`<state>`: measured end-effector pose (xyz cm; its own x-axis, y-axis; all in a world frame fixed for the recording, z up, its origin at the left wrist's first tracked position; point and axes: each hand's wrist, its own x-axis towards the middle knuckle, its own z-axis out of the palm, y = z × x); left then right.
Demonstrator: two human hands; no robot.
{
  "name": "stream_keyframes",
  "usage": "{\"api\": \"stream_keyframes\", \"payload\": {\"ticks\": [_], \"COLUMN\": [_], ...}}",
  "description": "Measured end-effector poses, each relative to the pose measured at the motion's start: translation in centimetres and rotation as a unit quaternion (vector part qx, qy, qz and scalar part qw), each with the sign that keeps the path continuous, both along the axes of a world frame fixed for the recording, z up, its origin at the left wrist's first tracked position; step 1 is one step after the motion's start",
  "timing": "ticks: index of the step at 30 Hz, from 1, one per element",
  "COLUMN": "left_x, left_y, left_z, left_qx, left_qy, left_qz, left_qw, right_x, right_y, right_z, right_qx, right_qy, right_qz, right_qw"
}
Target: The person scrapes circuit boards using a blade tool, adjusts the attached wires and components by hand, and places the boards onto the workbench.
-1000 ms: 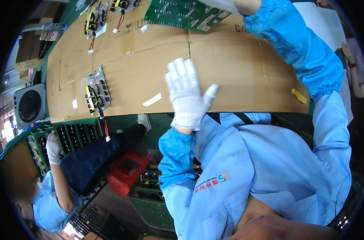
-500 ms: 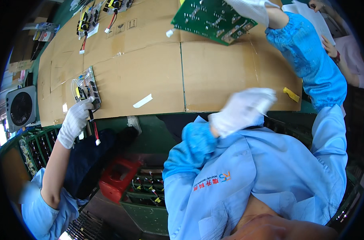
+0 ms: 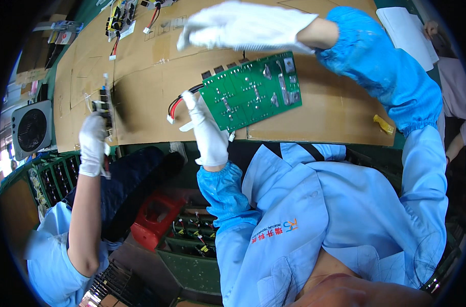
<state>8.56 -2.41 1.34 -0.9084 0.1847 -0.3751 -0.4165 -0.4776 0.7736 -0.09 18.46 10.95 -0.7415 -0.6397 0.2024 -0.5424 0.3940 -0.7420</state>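
Observation:
A green circuit board (image 3: pixel 253 94) is tilted over the cardboard-covered table, its soldered side facing up. Dark parts and red and black wires (image 3: pixel 175 108) with a white plug stick out past its left side. My left hand (image 3: pixel 210 135), in a white glove, grips the board by its lower left edge; some fingers are hidden behind it, and one points up beside the wires. Beyond the board's far edge, my right hand (image 3: pixel 243 28), also white-gloved, is open with its fingers stretched to the left. I see nothing held in it.
At left, a co-worker's gloved hand (image 3: pixel 93 143) holds a smaller circuit board (image 3: pixel 104 107). More boards with wires (image 3: pixel 121 20) lie at the far left. A yellow scrap (image 3: pixel 383 124) and white papers (image 3: pixel 407 38) are at right. A grey fan (image 3: pixel 32 128) stands beyond the left edge.
The green board has come nearer and turned. My right hand has let go of it and moved left; my left hand has swung left and taken its edge. The co-worker's board is now on edge.

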Motion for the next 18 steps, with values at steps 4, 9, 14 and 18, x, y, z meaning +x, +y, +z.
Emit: {"api": "stream_keyframes", "payload": {"ticks": [4, 9, 14, 18], "left_x": [-0.1, -0.2, -0.1, -0.3], "left_y": [-0.8, -0.2, 0.8, 0.9], "left_z": [-1.0, -1.1, 1.1, 0.8], "left_qx": [-0.02, -0.06, -0.097, -0.115], "left_qy": [0.015, 0.013, -0.016, 0.004], "left_qz": [0.056, 0.101, 0.075, 0.066], "left_qw": [0.998, 0.993, 0.992, 0.991], "right_x": [4.0, 18.1, 18.0, 17.7], "right_y": [1.7, -4.4, -5.9, -5.9], "right_z": [1.2, 6.1, 5.9, 8.3], "right_qx": [0.019, 0.5, 0.215, 0.311], "right_qy": [0.02, 0.011, 0.107, 0.013], "right_qz": [-0.071, -0.182, -0.057, -0.041], "right_qw": [0.997, 0.847, 0.969, 0.949]}}
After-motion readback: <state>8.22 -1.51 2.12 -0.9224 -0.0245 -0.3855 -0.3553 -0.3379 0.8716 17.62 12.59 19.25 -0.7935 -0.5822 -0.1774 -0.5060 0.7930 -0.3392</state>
